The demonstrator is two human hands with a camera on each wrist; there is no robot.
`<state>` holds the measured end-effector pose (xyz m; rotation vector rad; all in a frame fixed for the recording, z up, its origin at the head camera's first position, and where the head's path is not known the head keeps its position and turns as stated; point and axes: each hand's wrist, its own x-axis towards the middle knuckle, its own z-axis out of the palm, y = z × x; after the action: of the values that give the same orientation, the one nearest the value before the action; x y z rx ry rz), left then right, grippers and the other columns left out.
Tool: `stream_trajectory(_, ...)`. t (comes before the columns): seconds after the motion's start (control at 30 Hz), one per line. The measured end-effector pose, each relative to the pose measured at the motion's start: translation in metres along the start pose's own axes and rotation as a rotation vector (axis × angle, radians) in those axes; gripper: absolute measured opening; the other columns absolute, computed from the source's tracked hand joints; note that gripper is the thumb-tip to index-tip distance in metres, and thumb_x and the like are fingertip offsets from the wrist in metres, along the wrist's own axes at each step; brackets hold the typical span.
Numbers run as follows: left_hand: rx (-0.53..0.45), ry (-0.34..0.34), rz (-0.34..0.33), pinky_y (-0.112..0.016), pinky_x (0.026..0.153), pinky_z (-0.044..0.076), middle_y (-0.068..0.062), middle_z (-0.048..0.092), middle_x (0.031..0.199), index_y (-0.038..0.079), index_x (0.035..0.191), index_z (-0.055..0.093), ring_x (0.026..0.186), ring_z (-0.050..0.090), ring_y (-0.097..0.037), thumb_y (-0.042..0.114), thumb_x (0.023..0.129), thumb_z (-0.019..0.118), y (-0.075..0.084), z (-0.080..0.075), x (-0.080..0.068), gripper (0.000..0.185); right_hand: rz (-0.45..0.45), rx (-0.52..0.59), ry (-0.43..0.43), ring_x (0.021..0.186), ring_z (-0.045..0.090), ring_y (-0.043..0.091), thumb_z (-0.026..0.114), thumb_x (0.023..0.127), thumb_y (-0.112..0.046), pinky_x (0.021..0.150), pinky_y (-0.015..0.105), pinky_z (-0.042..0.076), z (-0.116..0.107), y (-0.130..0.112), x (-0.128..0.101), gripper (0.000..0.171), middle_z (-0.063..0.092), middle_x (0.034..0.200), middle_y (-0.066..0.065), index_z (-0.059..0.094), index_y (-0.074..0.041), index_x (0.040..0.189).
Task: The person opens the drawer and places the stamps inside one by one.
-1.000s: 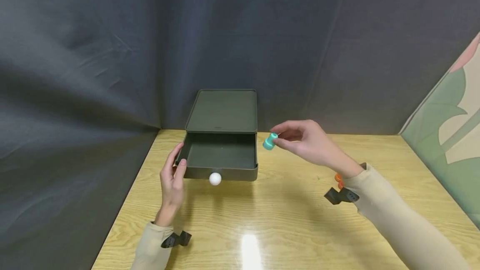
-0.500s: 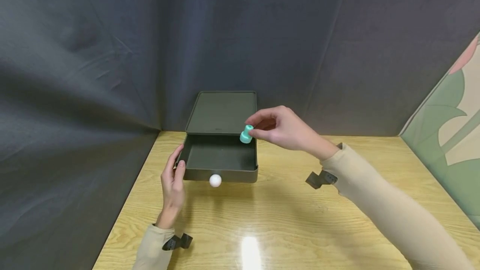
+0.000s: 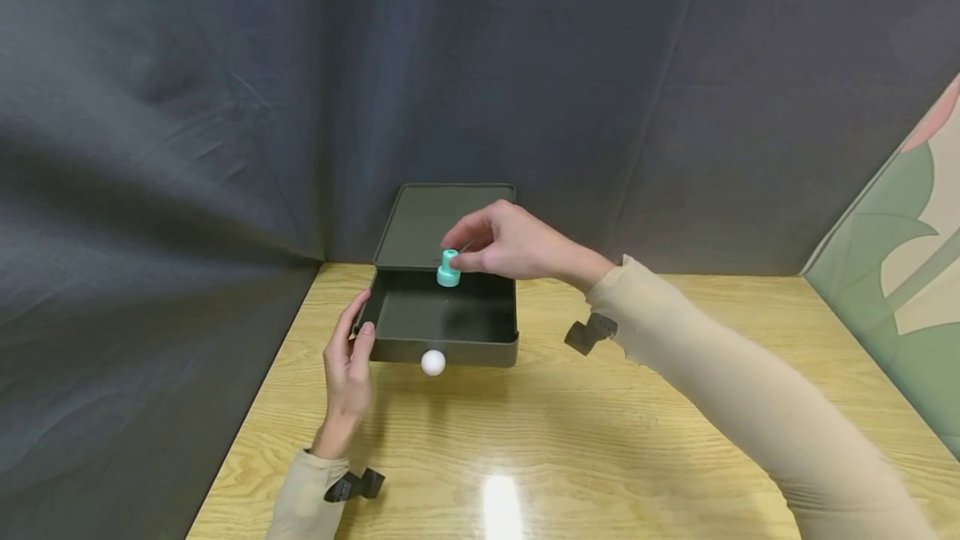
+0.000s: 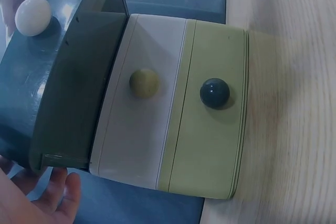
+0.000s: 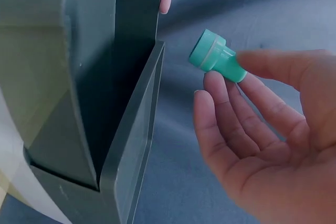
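Right hand (image 3: 517, 244) pinches small teal plastic cap (image 3: 448, 268) above open dark-green drawer (image 3: 450, 315); next, lower and release. Left hand (image 3: 348, 373), fingers relaxed, steadies the drawer's corner.

Backdrop, table and side panel

A dark grey cloth (image 3: 225, 107) covers the rear and the 9 o'clock side, creased, its two sheets meeting in a corner behind the table. The wooden table (image 3: 600, 440), light yellow with visible grain, carries a bright glare spot (image 3: 501, 507) at 6 o'clock. At 3 o'clock stands a panel (image 3: 900, 273) printed with green leaf shapes.
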<state>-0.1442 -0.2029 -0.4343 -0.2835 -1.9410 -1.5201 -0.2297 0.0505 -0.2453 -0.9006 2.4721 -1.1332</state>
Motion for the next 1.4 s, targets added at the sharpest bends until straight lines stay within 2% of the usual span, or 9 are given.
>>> stream_trajectory(0.1, -0.007, -0.002, 0.001, -0.017, 0.086, 0.039, -0.024, 0.058, 0.153, 0.001, 0.152, 0.056, 0.097, 0.049, 0.001, 0.001, 0.108, 0.046, -0.002, 0.000, 0.000, 0.045, 0.004, -0.005, -0.007, 0.107, 0.078, 0.015, 0.076, 0.097, -0.017, 0.099, 0.037, 0.060, 0.004, -0.001, 0.009, 0.030, 0.082, 0.112, 0.002, 0.078, -0.006, 0.125)
stream_trajectory(0.13, -0.006, -0.002, 0.001, -0.016, 0.086, 0.039, -0.024, 0.058, 0.153, 0.001, 0.152, 0.056, 0.099, 0.050, 0.000, 0.001, 0.108, 0.046, -0.002, 0.000, 0.000, 0.045, 0.007, -0.007, -0.008, 0.108, 0.078, 0.016, 0.076, 0.097, -0.017, 0.099, 0.037, 0.060, 0.006, 0.000, 0.012, 0.031, 0.081, 0.113, 0.002, 0.078, -0.006, 0.126)
stream_trajectory(0.23, -0.002, -0.003, 0.002, -0.017, 0.079, 0.039, -0.024, 0.058, 0.153, 0.002, 0.153, 0.056, 0.084, 0.045, -0.002, 0.002, 0.109, 0.046, -0.005, 0.000, 0.000, 0.045, 0.020, -0.025, -0.016, 0.110, 0.077, 0.017, 0.076, 0.097, -0.017, 0.099, 0.036, 0.060, 0.011, 0.003, 0.020, 0.031, 0.081, 0.116, 0.002, 0.077, -0.006, 0.126)
stream_trajectory(0.57, -0.008, -0.007, 0.011, -0.017, 0.070, 0.039, -0.023, 0.059, 0.152, 0.001, 0.152, 0.056, 0.068, 0.040, -0.003, 0.002, 0.108, 0.046, -0.008, 0.000, 0.000, 0.045, 0.057, -0.108, -0.045, 0.113, 0.075, 0.015, 0.079, 0.096, -0.018, 0.101, 0.034, 0.058, 0.036, 0.007, 0.038, 0.027, 0.081, 0.116, -0.001, 0.080, -0.012, 0.123)
stream_trajectory(0.93, -0.011, -0.019, 0.012, -0.022, 0.063, 0.037, -0.022, 0.060, 0.151, 0.001, 0.152, 0.057, 0.063, 0.038, -0.003, 0.002, 0.108, 0.047, -0.009, 0.002, 0.001, 0.045, 0.038, -0.153, -0.051, 0.106, 0.075, 0.012, 0.083, 0.094, -0.018, 0.095, 0.030, 0.059, 0.061, 0.017, 0.044, 0.025, 0.082, 0.111, -0.002, 0.081, -0.013, 0.118)
stream_trajectory(1.27, -0.019, -0.027, 0.019, -0.023, 0.062, 0.036, -0.024, 0.058, 0.152, 0.000, 0.152, 0.056, 0.065, 0.036, -0.004, 0.001, 0.108, 0.047, -0.011, 0.003, 0.001, 0.045, 0.030, -0.150, -0.051, 0.108, 0.074, 0.015, 0.082, 0.095, -0.019, 0.094, 0.030, 0.059, 0.079, 0.029, 0.044, 0.023, 0.081, 0.114, -0.001, 0.082, -0.014, 0.117)
stream_trajectory(1.4, -0.020, -0.028, 0.019, -0.020, 0.066, 0.037, -0.024, 0.058, 0.153, 0.000, 0.152, 0.056, 0.072, 0.040, -0.003, 0.001, 0.108, 0.046, -0.011, 0.003, 0.002, 0.045, 0.019, -0.131, -0.044, 0.107, 0.074, 0.016, 0.082, 0.095, -0.020, 0.092, 0.030, 0.060, 0.082, 0.030, 0.044, 0.021, 0.081, 0.114, -0.001, 0.082, -0.015, 0.116)
